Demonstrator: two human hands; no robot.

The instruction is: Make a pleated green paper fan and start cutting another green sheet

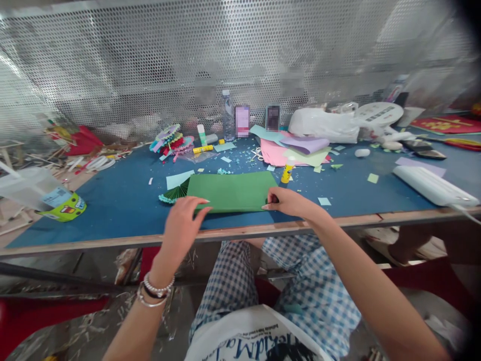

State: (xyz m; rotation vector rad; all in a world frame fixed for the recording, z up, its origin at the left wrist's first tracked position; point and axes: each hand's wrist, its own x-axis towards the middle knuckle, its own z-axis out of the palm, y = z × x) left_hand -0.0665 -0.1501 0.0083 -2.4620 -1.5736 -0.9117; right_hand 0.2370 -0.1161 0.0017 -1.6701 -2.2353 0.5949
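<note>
A green sheet of paper (233,190) lies flat near the front edge of the blue table, with a narrow fold along its near edge. My left hand (188,213) is at its near left corner, thumb and fingers apart over the edge. At the near right corner my right hand (283,201) pinches the paper between thumb and fingers. A dark green pleated fan with a light blue fringe (175,193) is partly tucked behind the sheet's left side. Just beyond the right corner stands a yellow glue stick (287,171).
Coloured paper sheets (276,151), a water bottle (227,118), two phones and a white plastic bag (323,125) are at the back. A plastic cup (56,198) is at the left, a white power strip (432,185) at the right. Paper scraps are scattered about.
</note>
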